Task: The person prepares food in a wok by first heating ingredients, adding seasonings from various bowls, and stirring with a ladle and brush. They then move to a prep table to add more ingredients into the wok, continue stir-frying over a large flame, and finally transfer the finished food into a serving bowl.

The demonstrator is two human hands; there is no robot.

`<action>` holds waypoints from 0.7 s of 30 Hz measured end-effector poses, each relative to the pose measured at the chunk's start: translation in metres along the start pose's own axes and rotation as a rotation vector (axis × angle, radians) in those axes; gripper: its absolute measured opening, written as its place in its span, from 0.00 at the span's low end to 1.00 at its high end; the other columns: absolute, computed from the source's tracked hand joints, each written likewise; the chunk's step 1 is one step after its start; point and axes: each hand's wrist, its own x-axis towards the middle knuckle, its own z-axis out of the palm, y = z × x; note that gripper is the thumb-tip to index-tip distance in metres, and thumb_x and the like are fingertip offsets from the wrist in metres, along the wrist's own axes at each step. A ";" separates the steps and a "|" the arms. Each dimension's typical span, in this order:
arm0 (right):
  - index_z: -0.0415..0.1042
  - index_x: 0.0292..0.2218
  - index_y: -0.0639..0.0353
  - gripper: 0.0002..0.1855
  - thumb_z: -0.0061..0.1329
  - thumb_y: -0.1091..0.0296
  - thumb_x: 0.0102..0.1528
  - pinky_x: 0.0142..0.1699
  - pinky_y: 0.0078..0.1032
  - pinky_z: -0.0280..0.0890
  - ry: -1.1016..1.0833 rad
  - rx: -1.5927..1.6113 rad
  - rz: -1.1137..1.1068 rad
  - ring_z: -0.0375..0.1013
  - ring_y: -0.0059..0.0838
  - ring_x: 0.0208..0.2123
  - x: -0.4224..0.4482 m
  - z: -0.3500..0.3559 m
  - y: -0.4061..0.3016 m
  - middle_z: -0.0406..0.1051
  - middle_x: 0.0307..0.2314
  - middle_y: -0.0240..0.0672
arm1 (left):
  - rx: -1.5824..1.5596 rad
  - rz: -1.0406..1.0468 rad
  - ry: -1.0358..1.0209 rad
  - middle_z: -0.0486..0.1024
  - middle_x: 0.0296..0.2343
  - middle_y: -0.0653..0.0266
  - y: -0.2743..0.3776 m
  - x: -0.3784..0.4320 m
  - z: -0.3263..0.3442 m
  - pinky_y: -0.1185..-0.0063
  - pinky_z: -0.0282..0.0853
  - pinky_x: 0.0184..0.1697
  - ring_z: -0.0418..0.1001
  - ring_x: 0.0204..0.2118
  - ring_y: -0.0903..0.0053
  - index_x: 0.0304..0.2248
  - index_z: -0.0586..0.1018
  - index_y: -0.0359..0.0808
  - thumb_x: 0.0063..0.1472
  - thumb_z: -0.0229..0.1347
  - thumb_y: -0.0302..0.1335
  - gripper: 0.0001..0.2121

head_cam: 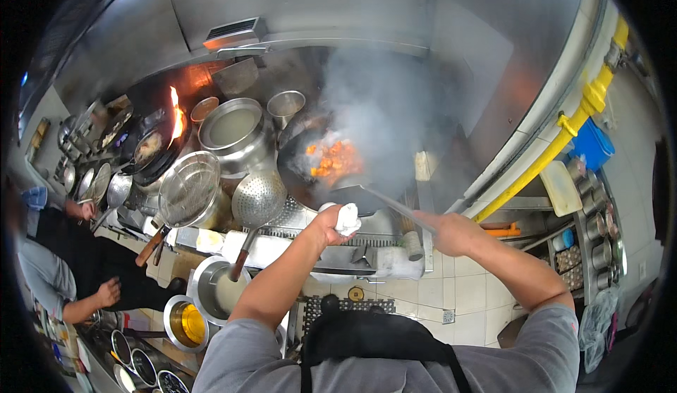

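Steam rises from a wok (296, 155) on the range, in which orange-red pieces of food (336, 160) lie. At the wok's near rim my left hand (333, 226) is closed on a folded white cloth (348, 219); the wok's handle cannot be made out under it. My right hand (452, 233) grips the long handle of a metal ladle (394, 202), whose bowl rests among the near side of the food. Left of the wok, a perforated skimmer (259, 197) with a wooden grip and a round wire-mesh strainer (189, 189) lie over pots.
A large steel pot of cloudy liquid (232, 127) stands left of the wok. Farther left, a flame (177, 118) rises beside another pan (148, 148), near a co-worker (58, 266). Pots of pale liquid (227, 292) and yellow liquid (193, 323) stand lower left. A yellow pipe (550, 152) runs at right.
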 end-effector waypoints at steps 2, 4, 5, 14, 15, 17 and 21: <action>0.52 0.59 0.43 0.37 0.38 0.76 0.47 0.45 0.40 0.66 -0.005 0.007 -0.022 0.72 0.48 0.39 0.017 0.011 -0.009 0.71 0.38 0.51 | 0.009 0.009 0.034 0.74 0.22 0.70 0.004 -0.004 -0.007 0.73 0.70 0.26 0.74 0.25 0.73 0.27 0.75 0.46 0.61 0.45 0.35 0.08; 0.52 0.59 0.42 0.37 0.39 0.77 0.47 0.44 0.40 0.66 0.024 0.024 0.030 0.72 0.48 0.39 0.047 0.017 -0.034 0.72 0.37 0.50 | -0.066 0.118 -0.076 0.75 0.22 0.70 -0.002 0.017 -0.049 0.73 0.72 0.26 0.74 0.24 0.75 0.27 0.76 0.45 0.61 0.44 0.34 0.09; 0.52 0.59 0.42 0.37 0.39 0.77 0.47 0.44 0.40 0.66 0.027 0.027 0.049 0.72 0.48 0.39 0.056 0.026 -0.037 0.72 0.37 0.50 | -0.055 0.108 -0.088 0.75 0.22 0.70 -0.021 0.029 -0.063 0.73 0.72 0.26 0.74 0.24 0.75 0.27 0.76 0.45 0.61 0.44 0.34 0.09; 0.53 0.58 0.45 0.36 0.40 0.75 0.48 0.42 0.41 0.66 0.179 0.113 0.173 0.72 0.49 0.37 0.014 0.031 -0.064 0.72 0.34 0.51 | -0.282 0.162 -0.179 0.73 0.20 0.69 -0.034 -0.007 -0.040 0.69 0.73 0.28 0.74 0.24 0.74 0.25 0.73 0.43 0.61 0.47 0.29 0.07; 0.54 0.58 0.46 0.36 0.40 0.75 0.47 0.43 0.40 0.66 0.152 0.107 0.138 0.72 0.49 0.38 0.005 0.032 -0.067 0.72 0.35 0.50 | -0.218 0.141 -0.075 0.74 0.21 0.69 -0.014 -0.003 -0.052 0.70 0.73 0.28 0.74 0.24 0.74 0.25 0.74 0.44 0.60 0.47 0.31 0.07; 0.54 0.58 0.47 0.36 0.41 0.75 0.47 0.43 0.40 0.66 0.143 0.088 0.125 0.72 0.48 0.39 -0.012 0.026 -0.068 0.72 0.36 0.50 | -0.055 0.044 0.009 0.74 0.23 0.70 0.000 -0.010 -0.045 0.71 0.73 0.28 0.74 0.26 0.73 0.27 0.75 0.46 0.60 0.48 0.34 0.07; 0.54 0.58 0.49 0.36 0.41 0.77 0.46 0.45 0.40 0.65 0.014 0.018 0.152 0.71 0.46 0.42 -0.019 0.009 -0.085 0.70 0.41 0.47 | 0.049 -0.029 0.014 0.75 0.25 0.70 0.007 -0.028 -0.018 0.71 0.73 0.28 0.74 0.27 0.72 0.28 0.75 0.47 0.60 0.48 0.37 0.08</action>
